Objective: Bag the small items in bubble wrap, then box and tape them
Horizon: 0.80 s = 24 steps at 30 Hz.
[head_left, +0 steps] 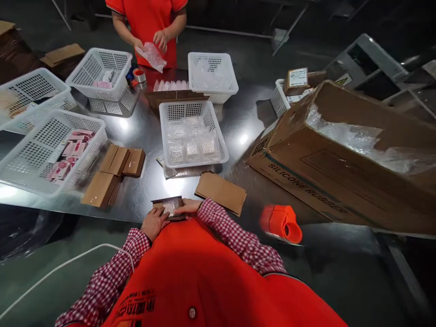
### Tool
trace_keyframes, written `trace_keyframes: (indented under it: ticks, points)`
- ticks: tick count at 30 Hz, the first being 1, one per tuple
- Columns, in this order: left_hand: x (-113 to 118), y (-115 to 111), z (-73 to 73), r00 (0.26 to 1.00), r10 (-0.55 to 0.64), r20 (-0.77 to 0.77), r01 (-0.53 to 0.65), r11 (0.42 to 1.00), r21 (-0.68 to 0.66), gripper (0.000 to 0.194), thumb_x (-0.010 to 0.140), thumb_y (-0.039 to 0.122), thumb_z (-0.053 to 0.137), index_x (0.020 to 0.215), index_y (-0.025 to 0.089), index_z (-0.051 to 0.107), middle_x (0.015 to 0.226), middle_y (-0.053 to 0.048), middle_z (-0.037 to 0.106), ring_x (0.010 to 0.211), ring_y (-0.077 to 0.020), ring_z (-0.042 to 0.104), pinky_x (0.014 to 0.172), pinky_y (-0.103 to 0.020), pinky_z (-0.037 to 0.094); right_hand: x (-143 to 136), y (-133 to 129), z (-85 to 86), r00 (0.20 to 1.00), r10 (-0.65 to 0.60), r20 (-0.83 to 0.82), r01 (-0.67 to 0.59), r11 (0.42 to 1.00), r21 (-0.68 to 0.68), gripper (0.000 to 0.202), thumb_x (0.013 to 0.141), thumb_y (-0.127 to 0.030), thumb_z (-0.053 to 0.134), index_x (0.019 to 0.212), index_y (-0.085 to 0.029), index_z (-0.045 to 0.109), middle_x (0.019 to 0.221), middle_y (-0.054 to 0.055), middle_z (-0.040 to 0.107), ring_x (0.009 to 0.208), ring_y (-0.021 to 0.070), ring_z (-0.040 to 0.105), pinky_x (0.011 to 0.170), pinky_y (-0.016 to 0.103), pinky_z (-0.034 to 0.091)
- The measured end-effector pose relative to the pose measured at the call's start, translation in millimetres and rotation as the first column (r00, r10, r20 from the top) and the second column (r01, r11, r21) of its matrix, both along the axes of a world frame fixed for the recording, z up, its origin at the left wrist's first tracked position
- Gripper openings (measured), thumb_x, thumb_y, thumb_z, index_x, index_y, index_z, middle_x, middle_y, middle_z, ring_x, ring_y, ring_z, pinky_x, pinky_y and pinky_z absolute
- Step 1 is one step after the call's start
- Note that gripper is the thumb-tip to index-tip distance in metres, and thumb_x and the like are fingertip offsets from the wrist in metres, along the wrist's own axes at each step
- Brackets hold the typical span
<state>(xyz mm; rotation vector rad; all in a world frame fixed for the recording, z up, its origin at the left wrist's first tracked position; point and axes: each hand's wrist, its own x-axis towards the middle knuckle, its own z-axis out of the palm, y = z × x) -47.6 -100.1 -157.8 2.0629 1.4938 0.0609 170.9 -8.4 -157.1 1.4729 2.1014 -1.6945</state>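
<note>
At the table's near edge lies a small open cardboard box (166,201) with a bubble-wrapped item (171,206) in it. My left hand (155,222) rests on the box's left side, fingers reaching over the wrapped item. From the right, my right hand (188,206) touches the item and the box's right side, its fingers stretched out. Right of the hands is a stack of flat brown cardboard pieces (221,191). Beyond the box stands a white basket (223,152) of bubble-wrapped packets (192,147).
Folded brown boxes (102,186) and a basket of pink packets (25,186) lie left. An orange tape dispenser (281,222) and a large carton (296,181) are right. Across the table (241,109), a person (150,22) holds bubble wrap (153,56) near more baskets (213,91).
</note>
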Motion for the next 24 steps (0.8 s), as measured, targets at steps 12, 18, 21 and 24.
trace_keyframes:
  ticks: [12, 18, 21, 24]
  points:
    - [-2.2, -1.9, 4.8, 0.947, 0.300, 0.119, -0.301, 0.954, -0.008, 0.056, 0.079, 0.038, 0.061, 0.129, 0.021, 0.042, 0.118, -0.013, 0.054, 0.098, -0.0246, 0.061, 0.082, -0.039, 0.052, -13.8, -9.7, -23.7, 0.994, -0.013, -0.111, 0.028, 0.991, 0.129, 0.072, 0.066, -0.027, 0.075, 0.128, -0.010, 0.043, 0.127, 0.017, 0.049, 0.115, 0.0277, 0.050, 0.099, 0.044, 0.040]
    - [0.7, 5.4, 5.6, 0.843, 0.518, 0.141, -0.526, 0.850, 0.022, 0.055, 0.071, 0.042, 0.069, 0.120, 0.022, 0.053, 0.129, -0.017, 0.039, 0.105, -0.0338, 0.056, 0.077, -0.046, 0.052, 9.2, -18.4, -11.5, 0.979, 0.106, -0.173, -0.075, 0.982, 0.175, 0.053, 0.086, -0.022, 0.053, 0.137, -0.015, 0.039, 0.139, 0.015, 0.043, 0.128, 0.0229, 0.042, 0.108, 0.040, 0.031]
    - [-0.1, 1.4, -3.8, 0.822, 0.533, 0.198, -0.551, 0.833, 0.045, 0.042, 0.073, 0.042, 0.066, 0.109, 0.021, 0.060, 0.133, -0.016, 0.039, 0.116, -0.0364, 0.048, 0.086, -0.050, 0.049, 19.7, -27.9, -8.6, 0.968, 0.160, -0.191, -0.114, 0.966, 0.231, 0.046, 0.089, -0.030, 0.051, 0.134, -0.022, 0.045, 0.145, 0.011, 0.035, 0.131, 0.0225, 0.039, 0.109, 0.039, 0.032]
    - [-0.1, -6.3, -18.7, 0.775, 0.568, 0.277, -0.602, 0.797, 0.048, 0.035, 0.078, 0.042, 0.060, 0.105, 0.020, 0.059, 0.131, -0.014, 0.045, 0.119, -0.0326, 0.048, 0.096, -0.049, 0.044, 22.4, -38.1, -15.5, 0.972, 0.188, -0.142, -0.138, 0.943, 0.301, 0.049, 0.083, -0.031, 0.060, 0.131, -0.023, 0.050, 0.149, 0.010, 0.027, 0.130, 0.0248, 0.040, 0.106, 0.040, 0.037]
